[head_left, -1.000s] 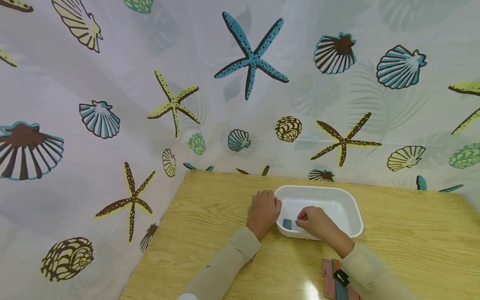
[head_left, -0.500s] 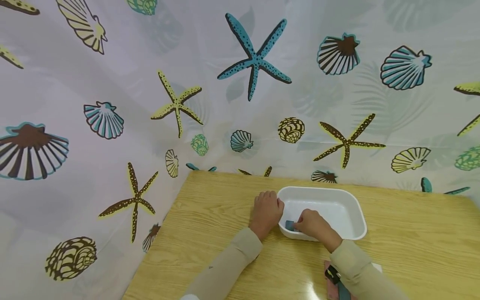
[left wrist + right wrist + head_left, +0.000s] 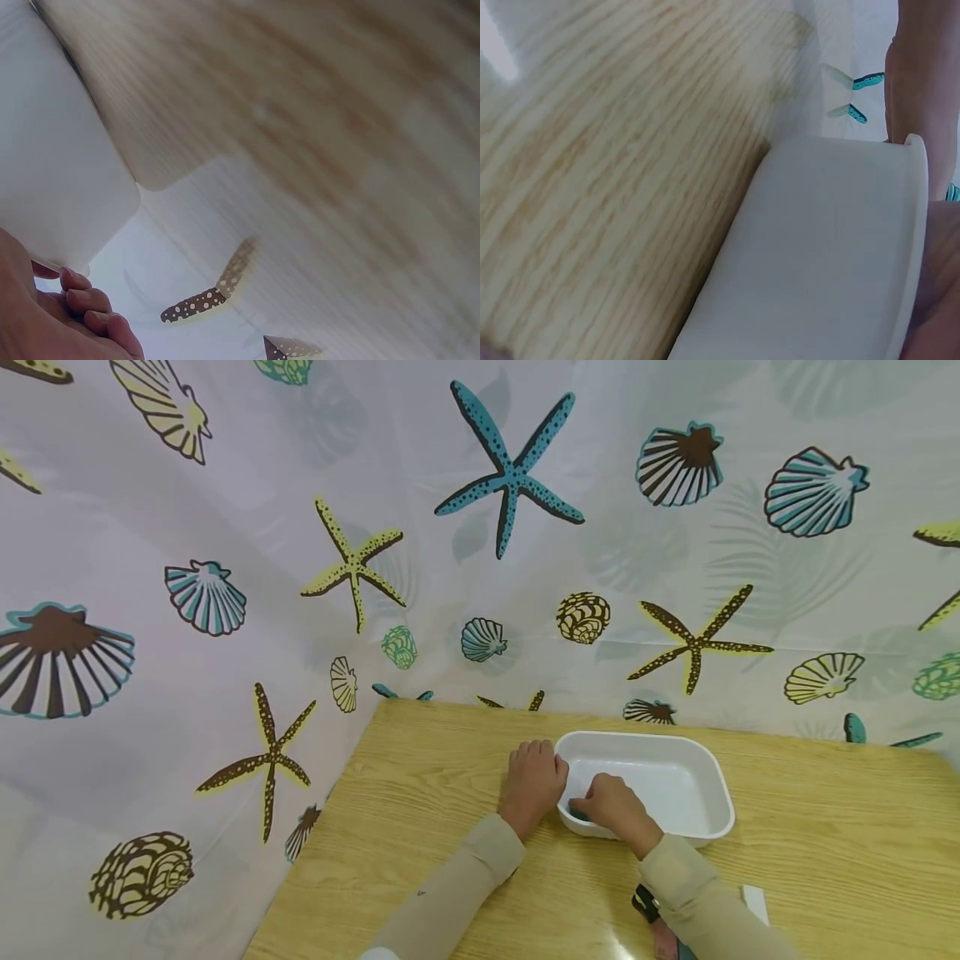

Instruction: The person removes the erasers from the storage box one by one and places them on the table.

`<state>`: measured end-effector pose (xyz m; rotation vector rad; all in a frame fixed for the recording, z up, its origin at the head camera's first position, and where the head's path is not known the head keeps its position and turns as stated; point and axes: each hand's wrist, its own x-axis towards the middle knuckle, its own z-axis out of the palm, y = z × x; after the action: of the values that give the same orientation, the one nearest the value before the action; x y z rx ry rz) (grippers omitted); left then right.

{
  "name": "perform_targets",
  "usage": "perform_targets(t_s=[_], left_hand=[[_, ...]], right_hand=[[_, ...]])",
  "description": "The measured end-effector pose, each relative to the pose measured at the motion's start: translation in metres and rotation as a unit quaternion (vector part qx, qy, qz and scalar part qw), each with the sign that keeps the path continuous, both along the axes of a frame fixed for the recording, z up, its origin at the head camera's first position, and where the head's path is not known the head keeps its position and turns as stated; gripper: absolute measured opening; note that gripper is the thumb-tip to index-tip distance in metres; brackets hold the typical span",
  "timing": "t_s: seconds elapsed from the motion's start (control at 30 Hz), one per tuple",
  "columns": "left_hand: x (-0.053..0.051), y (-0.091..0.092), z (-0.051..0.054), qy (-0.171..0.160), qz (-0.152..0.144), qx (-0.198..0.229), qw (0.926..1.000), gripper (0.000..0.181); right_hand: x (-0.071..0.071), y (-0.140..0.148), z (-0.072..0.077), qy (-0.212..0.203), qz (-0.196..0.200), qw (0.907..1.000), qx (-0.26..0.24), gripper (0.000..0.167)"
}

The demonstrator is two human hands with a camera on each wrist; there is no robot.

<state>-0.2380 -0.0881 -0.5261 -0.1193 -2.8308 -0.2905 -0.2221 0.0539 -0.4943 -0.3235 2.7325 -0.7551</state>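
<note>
A white rectangular basin stands on the wooden table. At its left end my left hand grips the rim; in the left wrist view the left fingers curl at the basin's edge. Inside, near the front left corner, lies a small blue-grey piece, mostly covered. My right hand reaches over the front rim with bent fingers and seems to pinch this piece; the exact contact is hidden. In the right wrist view, the basin's outer wall hides most of that hand.
Below the right sleeve lie flat strips, with a reddish one partly showing. A white strip shows right of the sleeve. A small black device hangs at the right forearm. A shell-printed curtain borders the table behind and left.
My right hand has moved left inside the basin, onto the blue-grey piece, which is now mostly covered. The right sleeve has shifted left, uncovering the white strip. The left hand stays on the rim.
</note>
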Motion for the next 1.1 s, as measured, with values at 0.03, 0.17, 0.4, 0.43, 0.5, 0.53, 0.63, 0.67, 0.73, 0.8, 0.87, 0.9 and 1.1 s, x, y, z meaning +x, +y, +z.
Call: perform_targets(t_s=[0.03, 0.17, 0.4, 0.43, 0.5, 0.53, 0.63, 0.67, 0.73, 0.8, 0.87, 0.9, 1.1], left_hand=[[0.000, 0.000, 0.001, 0.002, -0.001, 0.000, 1.0000, 0.026], [0.002, 0.001, 0.002, 0.006, -0.005, 0.003, 1.0000, 0.026], [0.003, 0.000, 0.000, 0.021, -0.012, 0.008, 0.9997, 0.026], [0.003, 0.000, 0.000, 0.024, -0.013, 0.010, 0.9996, 0.025], [0.003, 0.001, 0.000, 0.028, -0.016, 0.013, 0.9994, 0.025], [0.003, 0.001, 0.000, 0.029, -0.016, 0.015, 0.9993, 0.025], [0.003, 0.001, -0.001, 0.022, -0.013, 0.015, 0.9996, 0.026], [0.002, 0.001, -0.001, 0.019, -0.012, 0.014, 0.9997, 0.027], [0.002, 0.001, -0.001, 0.013, -0.010, 0.011, 0.9998, 0.027], [0.002, 0.001, -0.002, 0.010, -0.009, 0.006, 0.9999, 0.027], [0.002, 0.001, -0.002, 0.008, -0.007, 0.005, 0.9999, 0.027], [0.002, 0.001, -0.001, 0.007, -0.007, 0.004, 0.9999, 0.027], [0.001, 0.000, -0.001, 0.007, 0.000, 0.003, 1.0000, 0.026]], right_hand=[[0.000, -0.001, -0.001, 0.004, 0.000, 1.0000, -0.001, 0.030], [0.000, -0.006, -0.002, 0.008, -0.003, 1.0000, -0.002, 0.036], [-0.003, -0.012, -0.006, 0.009, -0.004, 0.9999, 0.007, 0.041], [-0.003, -0.012, -0.006, 0.013, -0.003, 0.9999, 0.007, 0.040], [-0.003, -0.013, -0.007, 0.023, -0.002, 0.9997, 0.006, 0.040], [-0.003, -0.013, -0.007, 0.026, -0.002, 0.9996, 0.006, 0.039], [-0.002, -0.014, -0.007, 0.030, -0.006, 0.9995, 0.003, 0.039], [-0.001, -0.014, -0.006, 0.032, -0.007, 0.9995, 0.001, 0.039], [-0.001, -0.013, -0.006, 0.031, -0.009, 0.9995, 0.000, 0.040], [0.000, -0.012, -0.003, 0.029, -0.011, 0.9995, -0.004, 0.040], [0.001, -0.011, 0.001, 0.029, -0.015, 0.9994, -0.010, 0.041], [0.001, -0.010, 0.003, 0.028, -0.018, 0.9994, -0.012, 0.041], [0.003, -0.002, 0.022, 0.034, -0.029, 0.9987, -0.024, 0.029]])
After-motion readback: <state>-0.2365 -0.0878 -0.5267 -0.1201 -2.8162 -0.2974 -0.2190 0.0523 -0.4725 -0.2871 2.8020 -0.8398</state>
